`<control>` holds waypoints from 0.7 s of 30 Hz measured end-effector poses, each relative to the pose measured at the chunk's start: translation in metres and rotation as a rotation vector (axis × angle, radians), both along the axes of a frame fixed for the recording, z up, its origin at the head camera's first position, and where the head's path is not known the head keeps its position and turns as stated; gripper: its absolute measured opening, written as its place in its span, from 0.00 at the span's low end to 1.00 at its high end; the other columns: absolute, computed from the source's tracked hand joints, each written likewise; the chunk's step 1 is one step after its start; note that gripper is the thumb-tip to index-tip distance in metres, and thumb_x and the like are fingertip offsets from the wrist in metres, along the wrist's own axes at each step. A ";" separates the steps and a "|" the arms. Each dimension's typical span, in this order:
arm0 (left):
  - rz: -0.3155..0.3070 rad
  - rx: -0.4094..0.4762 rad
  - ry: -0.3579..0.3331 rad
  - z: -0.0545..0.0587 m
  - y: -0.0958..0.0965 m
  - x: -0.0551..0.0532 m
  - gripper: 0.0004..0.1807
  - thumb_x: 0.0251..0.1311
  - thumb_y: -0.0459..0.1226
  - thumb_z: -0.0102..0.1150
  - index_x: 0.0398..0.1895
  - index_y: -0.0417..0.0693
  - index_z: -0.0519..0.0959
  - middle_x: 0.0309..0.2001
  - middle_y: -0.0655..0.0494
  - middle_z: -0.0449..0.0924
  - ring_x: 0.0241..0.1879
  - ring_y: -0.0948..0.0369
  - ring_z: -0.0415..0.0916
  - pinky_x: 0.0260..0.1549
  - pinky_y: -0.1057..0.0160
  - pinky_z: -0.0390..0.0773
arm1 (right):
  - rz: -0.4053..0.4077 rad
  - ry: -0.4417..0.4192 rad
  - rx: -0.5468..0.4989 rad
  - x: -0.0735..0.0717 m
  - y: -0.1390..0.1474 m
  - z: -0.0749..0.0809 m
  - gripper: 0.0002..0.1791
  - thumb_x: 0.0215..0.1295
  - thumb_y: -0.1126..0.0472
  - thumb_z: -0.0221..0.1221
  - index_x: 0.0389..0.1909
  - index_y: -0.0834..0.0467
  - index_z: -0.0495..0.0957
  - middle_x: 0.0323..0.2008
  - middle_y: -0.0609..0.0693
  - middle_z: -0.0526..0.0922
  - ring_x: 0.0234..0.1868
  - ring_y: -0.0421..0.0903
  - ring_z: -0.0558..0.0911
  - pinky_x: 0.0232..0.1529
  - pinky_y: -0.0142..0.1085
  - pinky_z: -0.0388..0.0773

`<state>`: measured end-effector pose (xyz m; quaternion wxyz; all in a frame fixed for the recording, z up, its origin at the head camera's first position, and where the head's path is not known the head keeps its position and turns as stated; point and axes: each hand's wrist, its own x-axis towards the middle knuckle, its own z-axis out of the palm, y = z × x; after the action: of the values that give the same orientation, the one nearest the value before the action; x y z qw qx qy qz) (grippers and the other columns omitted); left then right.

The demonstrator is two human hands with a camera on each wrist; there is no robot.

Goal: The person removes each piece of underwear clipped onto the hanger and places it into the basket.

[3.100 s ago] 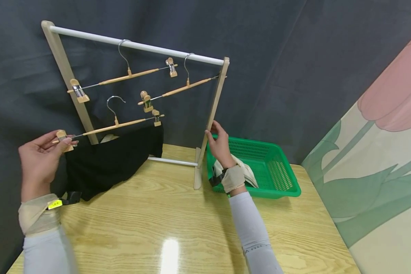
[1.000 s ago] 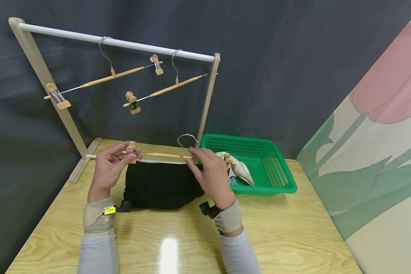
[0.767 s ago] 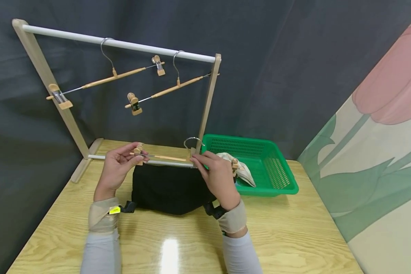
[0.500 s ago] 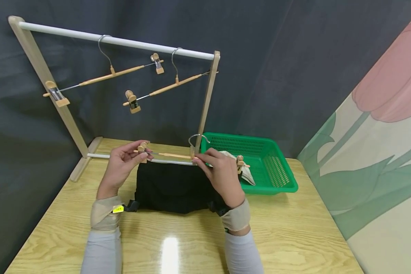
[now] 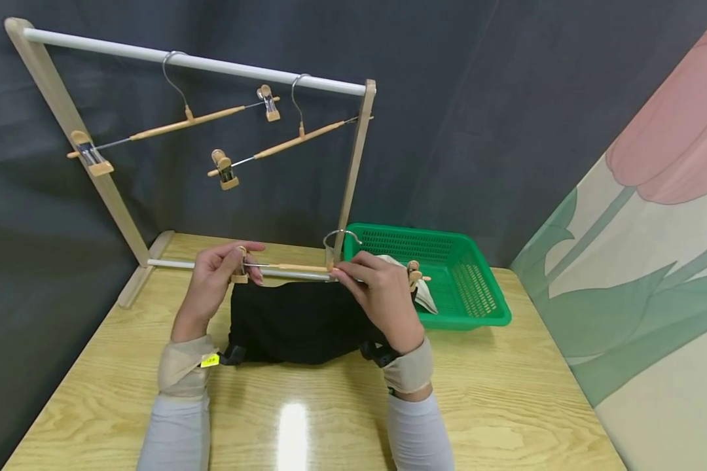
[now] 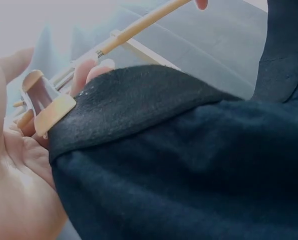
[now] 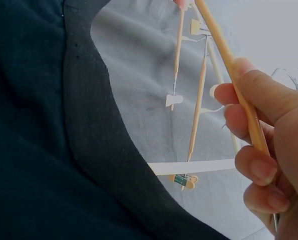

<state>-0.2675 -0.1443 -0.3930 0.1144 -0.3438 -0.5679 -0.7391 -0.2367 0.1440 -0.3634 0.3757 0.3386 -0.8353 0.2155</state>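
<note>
A clip hanger (image 5: 300, 267) with a thin wooden bar is held level in both hands, its metal hook pointing up. My right hand (image 5: 383, 297) grips the bar beside the hook, fingers wrapped round it in the right wrist view. At the other end my left hand (image 5: 207, 291) has thumb and fingers about the wooden clip (image 5: 239, 277). Below the bar hangs a black garment (image 5: 300, 324) with a wide band (image 6: 138, 105) along its top. In the left wrist view the left clip bites on the band's corner. The right clip (image 5: 413, 275) sticks out past my right hand.
A rack with a white top rail (image 5: 212, 65) and wooden posts (image 5: 71, 111) stands behind. Two bare clip hangers (image 5: 185, 124) hang from it. A green basket (image 5: 483, 281) with pale cloth (image 5: 427, 301) inside sits to the right on the wooden table (image 5: 342, 418).
The hanger and garment have come from the left to the middle, and my right hand has moved from the rack's post onto the hanger bar. My left thumb has shifted up on the clip.
</note>
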 end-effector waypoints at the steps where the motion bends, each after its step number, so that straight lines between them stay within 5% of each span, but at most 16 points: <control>1: 0.001 0.011 0.005 0.000 0.001 -0.001 0.18 0.79 0.32 0.44 0.46 0.24 0.81 0.29 0.53 0.86 0.26 0.61 0.83 0.32 0.65 0.84 | 0.002 -0.001 0.000 0.000 0.000 0.001 0.06 0.63 0.58 0.70 0.37 0.56 0.91 0.27 0.46 0.81 0.21 0.39 0.74 0.23 0.30 0.69; 21: 0.022 -0.164 0.039 -0.005 0.000 0.001 0.26 0.81 0.41 0.41 0.48 0.23 0.80 0.46 0.59 0.88 0.44 0.62 0.85 0.49 0.66 0.80 | 0.060 -0.081 0.003 0.002 0.007 0.002 0.07 0.63 0.60 0.70 0.39 0.57 0.91 0.30 0.46 0.83 0.25 0.39 0.77 0.26 0.29 0.72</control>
<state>-0.2662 -0.1440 -0.3975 0.1049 -0.3600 -0.6277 -0.6822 -0.2347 0.1513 -0.3611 0.3342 0.3551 -0.8397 0.2389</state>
